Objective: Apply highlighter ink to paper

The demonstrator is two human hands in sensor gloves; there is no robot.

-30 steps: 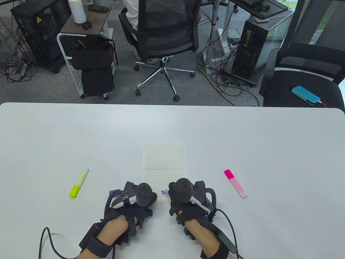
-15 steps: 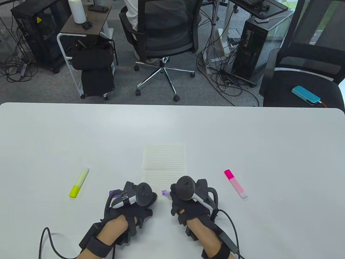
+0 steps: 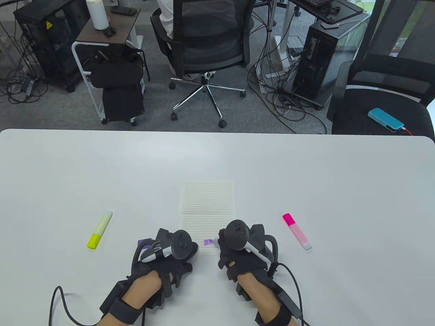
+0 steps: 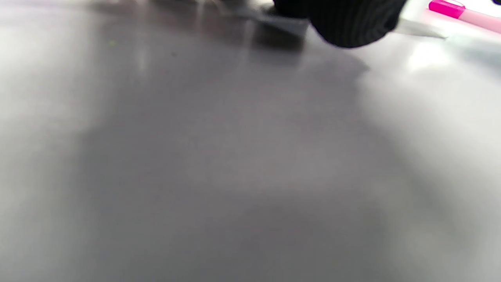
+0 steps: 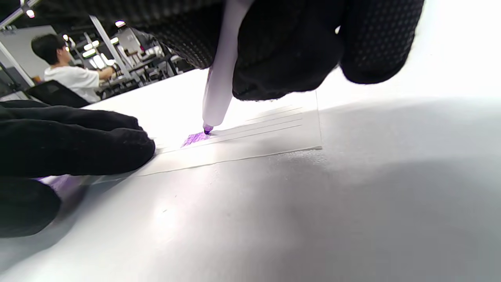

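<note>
Right hand [image 3: 243, 253] fingers clamped round pale purple highlighter pen [image 5: 221, 74], tip touching small purple ink patch [image 5: 194, 138] on near edge of white lined paper sheet [image 3: 208, 207], mid white table [image 3: 340, 190]. Left hand [image 3: 166, 254] rests beside sheet's near-left corner; finger state unclear. Yellow highlighter [image 3: 99, 229] lies left, pink highlighter [image 3: 296, 231] right.
</note>
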